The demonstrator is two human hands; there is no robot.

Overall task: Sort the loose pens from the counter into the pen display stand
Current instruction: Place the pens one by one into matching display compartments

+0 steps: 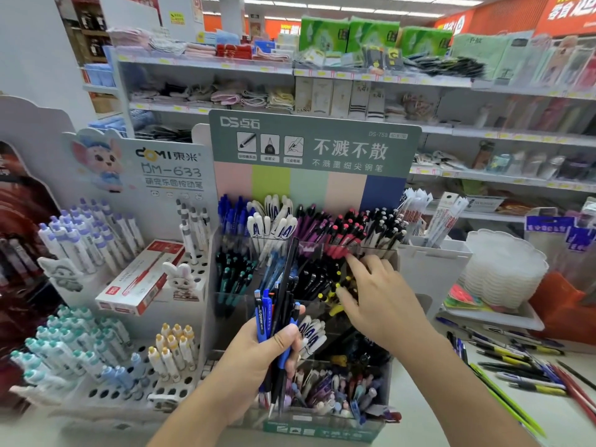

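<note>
The tiered pen display stand [314, 146] stands in front of me, its clear compartments full of blue, white, purple, red and black pens. My left hand [258, 353] grips a bundle of blue and black pens [279, 304] upright in front of the stand. My right hand [377, 298] reaches into the middle tier, its fingers spread over the black pens with yellow tips [335, 291]; whether it holds one is hidden. Several loose pens [516, 362] lie on the counter at the right.
A white peg-hole stand [180, 379] with pastel pens and a red-and-white pen box [142, 279] sit to the left. A stack of white plates [503, 269] and an orange bag [561, 308] stand at the right. Store shelves fill the background.
</note>
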